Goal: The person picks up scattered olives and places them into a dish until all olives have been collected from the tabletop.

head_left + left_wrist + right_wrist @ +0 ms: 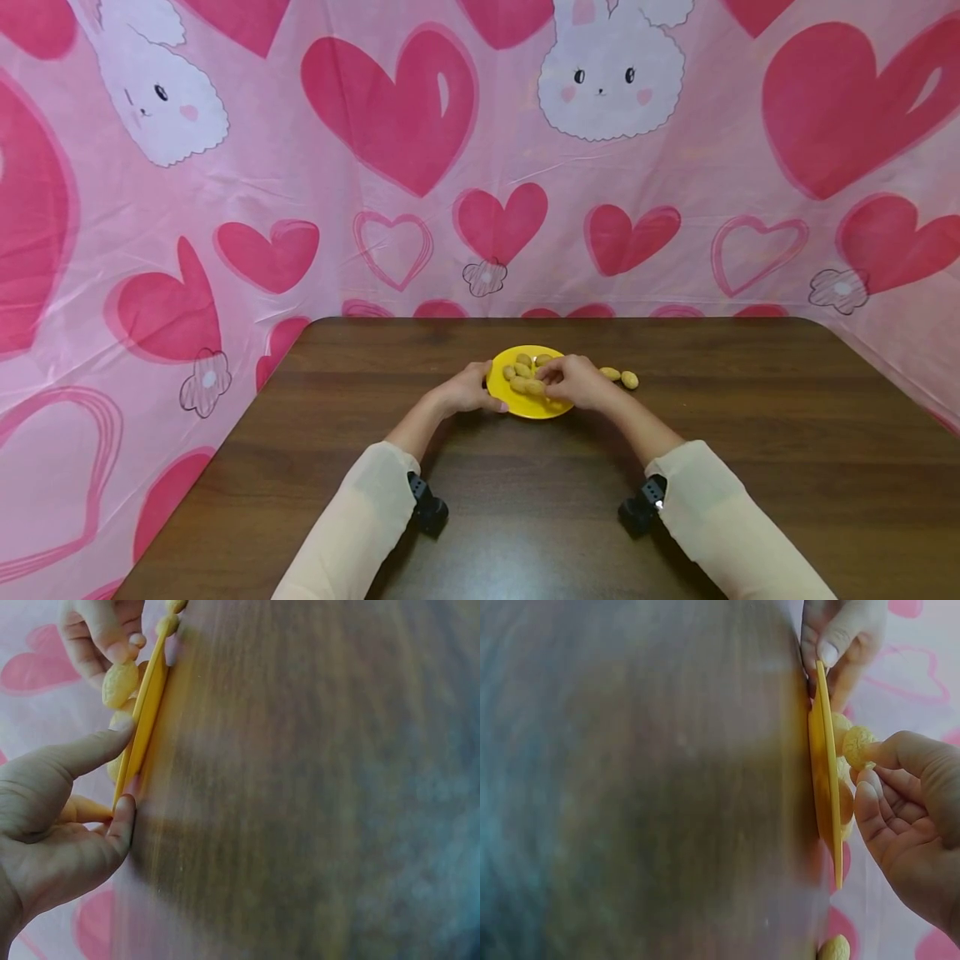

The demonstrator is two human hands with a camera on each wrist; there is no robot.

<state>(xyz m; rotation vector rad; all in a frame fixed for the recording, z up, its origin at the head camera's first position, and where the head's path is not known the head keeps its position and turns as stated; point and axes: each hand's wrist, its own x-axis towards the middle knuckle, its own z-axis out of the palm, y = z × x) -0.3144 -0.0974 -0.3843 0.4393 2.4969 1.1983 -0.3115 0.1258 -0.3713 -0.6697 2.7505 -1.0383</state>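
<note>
A yellow plate (527, 409) stands on the brown table, with several unshelled peanuts (522, 369) lying in it. My left hand (467, 390) grips the plate's left rim. In the left wrist view its thumb (101, 750) lies over the rim and a fingertip is at the underside. Over the right part of the plate, my right hand (579, 382) pinches a peanut (859, 747) between thumb and fingers, close to the others. The right hand covers part of the plate in the head view.
Two more peanuts (630, 380) lie on the table (750, 433) just right of the plate. Behind the table's far edge hangs a pink cloth (495, 158) with hearts and rabbits. Small black cameras (429, 506) are strapped at both wrists.
</note>
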